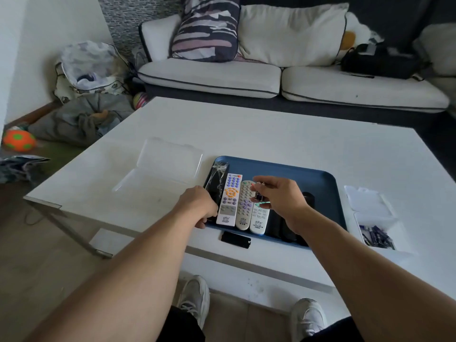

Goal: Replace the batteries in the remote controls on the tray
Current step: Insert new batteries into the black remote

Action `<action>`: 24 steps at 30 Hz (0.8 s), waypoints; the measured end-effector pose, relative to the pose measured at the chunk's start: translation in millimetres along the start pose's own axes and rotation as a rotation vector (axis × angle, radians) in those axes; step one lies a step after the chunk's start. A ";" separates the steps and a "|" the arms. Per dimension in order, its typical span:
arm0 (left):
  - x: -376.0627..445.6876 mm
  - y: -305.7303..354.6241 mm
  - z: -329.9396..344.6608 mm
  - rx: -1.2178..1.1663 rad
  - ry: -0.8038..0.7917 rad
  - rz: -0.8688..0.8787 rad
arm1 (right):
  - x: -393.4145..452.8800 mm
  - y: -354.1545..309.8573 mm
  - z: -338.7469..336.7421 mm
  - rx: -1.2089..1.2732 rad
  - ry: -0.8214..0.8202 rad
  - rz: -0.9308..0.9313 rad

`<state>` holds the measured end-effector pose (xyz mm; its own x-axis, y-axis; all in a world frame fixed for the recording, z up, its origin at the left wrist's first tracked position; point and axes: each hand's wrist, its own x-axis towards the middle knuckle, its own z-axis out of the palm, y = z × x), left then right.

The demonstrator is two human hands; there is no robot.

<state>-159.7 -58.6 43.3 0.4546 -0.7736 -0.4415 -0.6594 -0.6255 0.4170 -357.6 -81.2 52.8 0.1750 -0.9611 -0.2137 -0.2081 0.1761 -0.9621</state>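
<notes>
A blue tray [318,178] on the white table holds several remotes side by side. At its left end lies a black remote [217,181] wrapped in clear film, and my left hand [199,206] grips its near end. Beside it lie a white remote [229,198] with orange and purple buttons, a grey remote [244,208] and another white remote [259,218]. My right hand [283,198] hovers over these, pinching small dark batteries [259,195] between its fingers. More black remotes [308,198] lie under my right wrist. A black battery cover [236,239] rests on the table before the tray.
An open clear plastic box [167,161] lies left of the tray. Right of the tray, another clear box [377,233] holds several batteries, its lid raised. A sofa [246,77] with cushions stands behind the table. Bags and a ball lie on the floor at left.
</notes>
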 end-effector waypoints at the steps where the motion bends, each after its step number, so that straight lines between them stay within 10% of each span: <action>1: 0.6 -0.8 0.5 -0.003 0.000 -0.007 | -0.4 0.2 -0.5 0.001 0.001 -0.002; 11: -4.8 -5.6 -3.6 0.172 0.129 0.057 | -4.6 0.4 -10.7 0.081 0.066 -0.005; 19: -18.2 12.8 -12.5 -0.148 0.300 0.115 | -10.8 -11.6 -23.6 0.482 -0.065 0.154; 24: -24.6 24.0 -15.0 -0.768 0.273 0.399 | -13.2 -22.8 -26.2 0.641 -0.119 0.127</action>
<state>-177.7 -56.1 76.1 0.4685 -0.8834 0.0127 -0.2626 -0.1255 0.9567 -380.4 -78.1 82.0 0.2994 -0.9009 -0.3143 0.3734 0.4137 -0.8303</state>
